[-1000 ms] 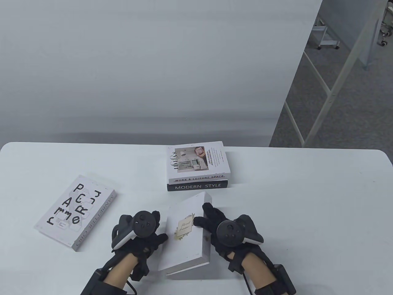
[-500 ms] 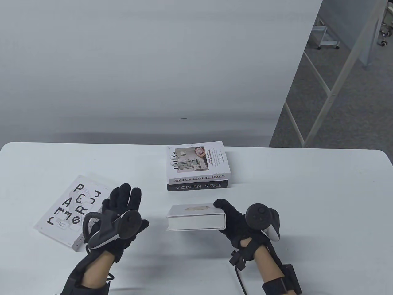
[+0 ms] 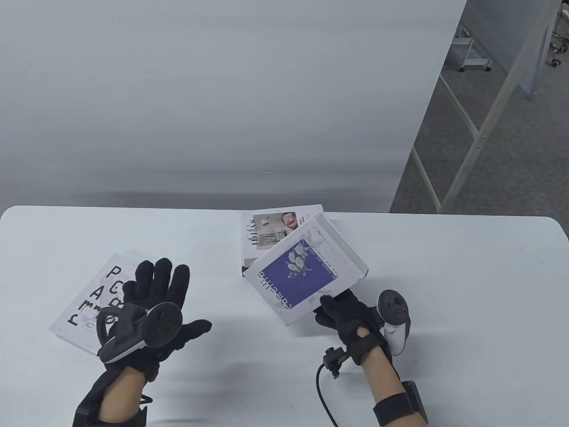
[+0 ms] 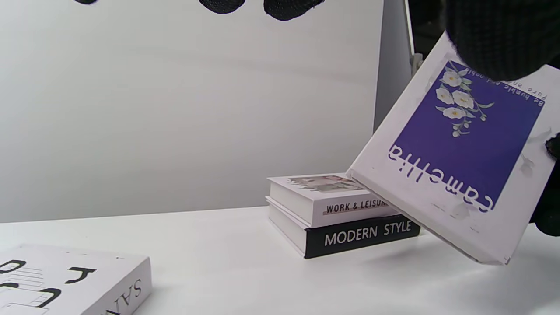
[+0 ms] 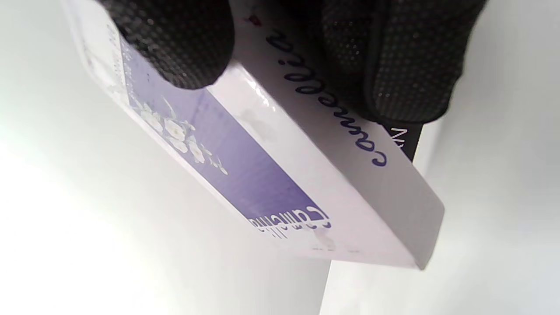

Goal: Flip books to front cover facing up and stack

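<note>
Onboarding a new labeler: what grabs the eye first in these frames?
The purple "camellia" book, held tilted in the air by the right hand at centre right, in front of the two-book stack. Next, the left hand, spread open above the black-lettered book lying at the left.

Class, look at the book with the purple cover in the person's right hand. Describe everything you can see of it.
The camellia book is a thick white volume, closed. Its cover bears a purple panel with white flowers, the word "camellia" and a line of small text; its spine shows "camellia" in script. The right hand grips it at one corner, thumb on the cover, fingers on the spine. It is lifted clear of the table, tilted, purple face upward, in front of the two-book stack and partly hiding it in the table view. Nothing else visibly touches it.
</note>
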Demonstrator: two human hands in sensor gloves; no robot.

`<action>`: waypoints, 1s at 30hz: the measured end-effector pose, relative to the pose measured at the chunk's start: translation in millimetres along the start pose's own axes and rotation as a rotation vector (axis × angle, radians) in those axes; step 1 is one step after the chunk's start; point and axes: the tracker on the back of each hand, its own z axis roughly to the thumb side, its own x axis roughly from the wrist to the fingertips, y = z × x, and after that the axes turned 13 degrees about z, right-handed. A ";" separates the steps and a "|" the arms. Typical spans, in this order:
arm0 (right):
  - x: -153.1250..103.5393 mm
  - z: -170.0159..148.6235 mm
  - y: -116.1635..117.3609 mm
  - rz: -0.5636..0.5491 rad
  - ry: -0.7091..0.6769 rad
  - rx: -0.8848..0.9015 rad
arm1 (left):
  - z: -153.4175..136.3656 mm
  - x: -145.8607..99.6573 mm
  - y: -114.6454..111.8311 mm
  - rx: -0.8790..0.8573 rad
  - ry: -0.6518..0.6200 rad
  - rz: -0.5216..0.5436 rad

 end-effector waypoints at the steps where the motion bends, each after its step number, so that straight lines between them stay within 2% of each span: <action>1: 4.4 -0.2 -0.3 -0.002 0.012 0.021 | -1.0 -0.7 1.4 0.006 0.002 0.003; 6: 32.8 -1.1 1.2 0.018 0.132 0.126 | -5.9 -2.6 7.1 -0.026 0.017 0.029; 16: 90.4 -1.2 24.9 -0.001 0.224 0.324 | -7.3 -2.6 6.5 -0.052 0.014 0.037; 23: 113.5 0.0 31.7 -0.059 0.265 0.364 | -12.2 -3.6 5.8 -0.065 0.027 0.040; 30: 122.8 3.4 37.6 -0.081 0.296 0.356 | -16.1 -4.0 5.7 -0.076 0.036 0.036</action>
